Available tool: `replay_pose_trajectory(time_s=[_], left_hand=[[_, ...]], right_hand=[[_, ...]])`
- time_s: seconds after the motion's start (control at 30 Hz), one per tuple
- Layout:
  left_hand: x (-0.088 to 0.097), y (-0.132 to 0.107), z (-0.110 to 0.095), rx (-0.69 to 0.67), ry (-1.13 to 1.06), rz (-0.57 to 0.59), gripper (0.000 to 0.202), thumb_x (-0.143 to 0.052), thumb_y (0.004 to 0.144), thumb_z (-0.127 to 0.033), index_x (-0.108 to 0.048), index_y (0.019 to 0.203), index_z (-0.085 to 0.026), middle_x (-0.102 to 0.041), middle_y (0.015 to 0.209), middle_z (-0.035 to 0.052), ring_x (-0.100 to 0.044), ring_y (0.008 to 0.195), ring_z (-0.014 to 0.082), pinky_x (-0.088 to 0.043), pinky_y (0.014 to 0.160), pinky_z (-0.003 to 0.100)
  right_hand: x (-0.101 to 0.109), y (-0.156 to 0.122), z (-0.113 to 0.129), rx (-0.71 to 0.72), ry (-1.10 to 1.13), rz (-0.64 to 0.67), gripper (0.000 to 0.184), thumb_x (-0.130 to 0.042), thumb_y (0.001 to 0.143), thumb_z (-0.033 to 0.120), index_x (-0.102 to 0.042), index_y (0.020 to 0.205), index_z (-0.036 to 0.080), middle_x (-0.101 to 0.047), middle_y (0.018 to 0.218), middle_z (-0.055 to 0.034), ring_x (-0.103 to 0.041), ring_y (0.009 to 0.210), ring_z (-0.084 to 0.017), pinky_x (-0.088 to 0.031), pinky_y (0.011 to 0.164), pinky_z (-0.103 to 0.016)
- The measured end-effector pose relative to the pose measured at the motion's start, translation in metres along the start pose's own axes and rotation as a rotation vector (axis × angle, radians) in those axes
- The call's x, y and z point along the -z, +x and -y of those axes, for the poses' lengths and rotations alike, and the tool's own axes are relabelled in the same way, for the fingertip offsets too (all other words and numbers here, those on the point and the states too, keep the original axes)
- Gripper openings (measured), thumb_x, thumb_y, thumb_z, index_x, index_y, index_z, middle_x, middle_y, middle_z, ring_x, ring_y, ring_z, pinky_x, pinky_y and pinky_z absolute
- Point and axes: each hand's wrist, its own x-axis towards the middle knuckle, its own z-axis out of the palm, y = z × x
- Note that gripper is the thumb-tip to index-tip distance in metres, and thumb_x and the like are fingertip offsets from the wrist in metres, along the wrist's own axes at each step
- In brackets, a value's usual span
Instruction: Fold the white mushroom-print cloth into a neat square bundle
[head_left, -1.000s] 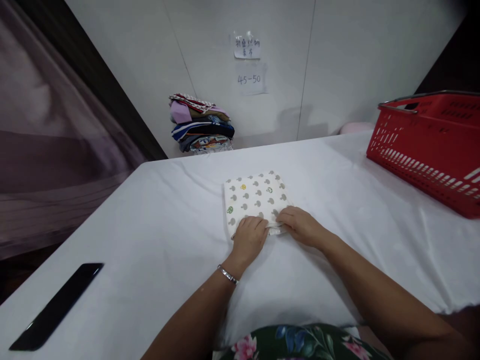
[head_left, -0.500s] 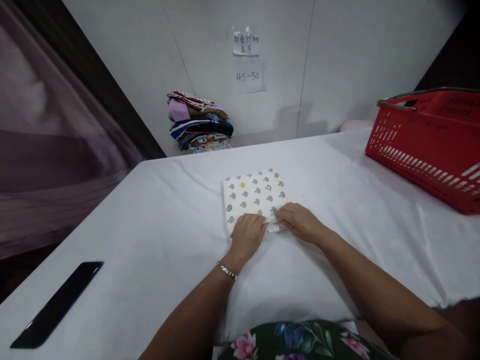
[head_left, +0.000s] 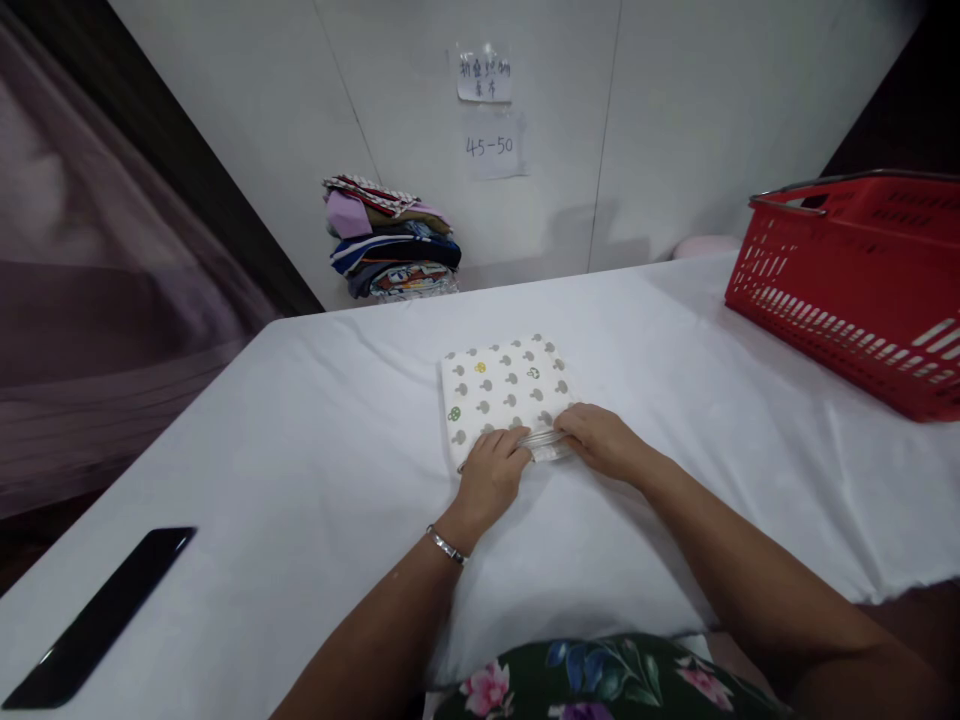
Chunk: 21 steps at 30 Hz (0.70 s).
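A folded cloth, white with a grey mushroom-like print and a few yellow and green ones, lies on the white-covered table. My left hand grips its near edge left of the middle, fingers curled over the top. Gripping the near right corner is my right hand, thumb side toward the left hand. Between the two hands the stacked layers of the near edge show. My fingertips are partly hidden by the cloth and the hands themselves.
A pile of folded fabrics stands beyond the table's far edge by the wall. At the right sits a red plastic basket with a metal handle. A flat black object lies at the near left. Two paper signs hang on the wall.
The view has shifted slightly, so everything sits a little further left. My left fingers have moved a little on the near edge; the cloth lies as before.
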Motion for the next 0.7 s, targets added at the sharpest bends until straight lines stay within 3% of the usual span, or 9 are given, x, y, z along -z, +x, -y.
replay_pose_trajectory(time_s=[0.27, 0.7], left_hand=[[0.0051, 0.0019, -0.0037, 0.016, -0.013, 0.044, 0.014, -0.048, 0.086, -0.023, -0.06, 0.092, -0.022, -0.057, 0.116, 0.0063, -0.053, 0.099, 0.0207, -0.043, 0.08, 0.038], [0.0097, 0.0037, -0.0025, 0.003, -0.016, 0.077, 0.018, -0.047, 0.085, -0.015, -0.06, 0.096, -0.021, -0.058, 0.115, 0.0052, -0.053, 0.096, 0.0205, -0.044, 0.08, 0.038]], right_hand=[[-0.0002, -0.0002, -0.0009, -0.024, 0.035, -0.001, 0.012, -0.042, 0.08, 0.009, -0.048, 0.082, 0.019, -0.056, 0.078, -0.0034, -0.047, 0.071, -0.016, -0.031, 0.062, -0.026], [-0.0004, -0.0006, -0.0021, -0.012, 0.056, -0.019, 0.011, -0.043, 0.081, 0.01, -0.048, 0.08, 0.019, -0.056, 0.077, -0.0024, -0.047, 0.071, -0.015, -0.031, 0.062, -0.025]])
